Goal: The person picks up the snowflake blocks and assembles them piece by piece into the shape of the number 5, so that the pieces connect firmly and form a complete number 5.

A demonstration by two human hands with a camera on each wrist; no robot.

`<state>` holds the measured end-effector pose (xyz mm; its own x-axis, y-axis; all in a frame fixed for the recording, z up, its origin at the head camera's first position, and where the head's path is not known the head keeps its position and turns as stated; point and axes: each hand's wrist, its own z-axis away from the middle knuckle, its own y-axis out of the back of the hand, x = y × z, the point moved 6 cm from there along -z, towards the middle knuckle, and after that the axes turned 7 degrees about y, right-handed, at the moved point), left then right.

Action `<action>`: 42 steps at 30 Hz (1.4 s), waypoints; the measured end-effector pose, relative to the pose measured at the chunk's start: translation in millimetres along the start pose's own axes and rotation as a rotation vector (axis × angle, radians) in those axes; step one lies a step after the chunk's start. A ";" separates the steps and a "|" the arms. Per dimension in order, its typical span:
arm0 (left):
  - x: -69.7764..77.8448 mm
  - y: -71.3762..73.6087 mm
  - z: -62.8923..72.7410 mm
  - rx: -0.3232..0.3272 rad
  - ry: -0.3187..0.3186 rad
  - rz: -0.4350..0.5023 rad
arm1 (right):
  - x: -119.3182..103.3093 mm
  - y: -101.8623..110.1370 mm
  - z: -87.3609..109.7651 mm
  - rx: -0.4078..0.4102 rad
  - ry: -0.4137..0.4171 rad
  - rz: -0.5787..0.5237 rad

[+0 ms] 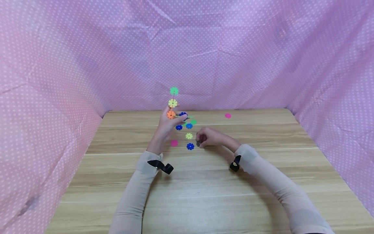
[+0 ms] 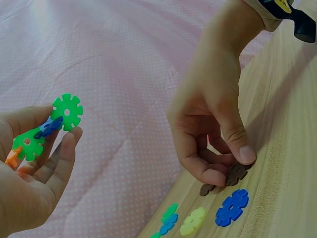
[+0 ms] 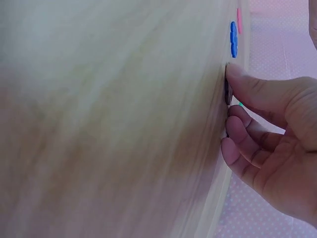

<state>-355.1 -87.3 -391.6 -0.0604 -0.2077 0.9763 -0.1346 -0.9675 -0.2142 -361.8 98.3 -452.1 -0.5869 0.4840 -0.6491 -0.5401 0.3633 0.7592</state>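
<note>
My left hand [image 1: 167, 126] is raised above the table and grips a linked chain of notched plastic discs. In the head view its green top disc [image 1: 174, 90], yellow disc [image 1: 172, 103] and orange disc [image 1: 170, 115] stand above and beside the thumb. The left wrist view shows a green disc [image 2: 67, 112] and a blue disc [image 2: 49, 127] between thumb and fingers. Low at the tabletop, my right hand [image 1: 211, 136] pinches a brown notched disc [image 2: 237, 174] by thumb and fingertips. A second brown disc [image 2: 206, 189] shows partly under those fingers.
Loose discs lie on the wooden table [image 1: 187, 191] between the hands: dark blue [image 1: 190, 146], yellow [image 1: 189, 136], lighter blue [image 1: 189, 126] and pink [image 1: 174, 143]. Another pink disc [image 1: 228, 115] lies at the far right. Pink dotted cloth [image 1: 187, 58] surrounds the table's back and sides.
</note>
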 end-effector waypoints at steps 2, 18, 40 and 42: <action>-0.8 -0.4 0.0 0.002 0.004 0.004 | -0.1 -0.5 0.1 -0.011 0.002 -0.005; -3.3 1.6 -3.0 0.020 0.026 0.037 | 0.1 14.3 2.0 0.218 -0.022 -0.200; -1.6 5.2 -2.9 0.026 0.032 0.043 | -48.7 64.0 13.5 0.843 0.108 -0.490; -1.6 4.8 -2.7 0.022 0.029 0.043 | -50.0 63.3 13.7 0.847 0.121 -0.476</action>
<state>-358.4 -91.2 -394.3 -0.0948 -0.2450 0.9649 -0.1100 -0.9607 -0.2548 -358.4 108.0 -370.9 -0.5029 0.0709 -0.8614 -0.1521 0.9738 0.1689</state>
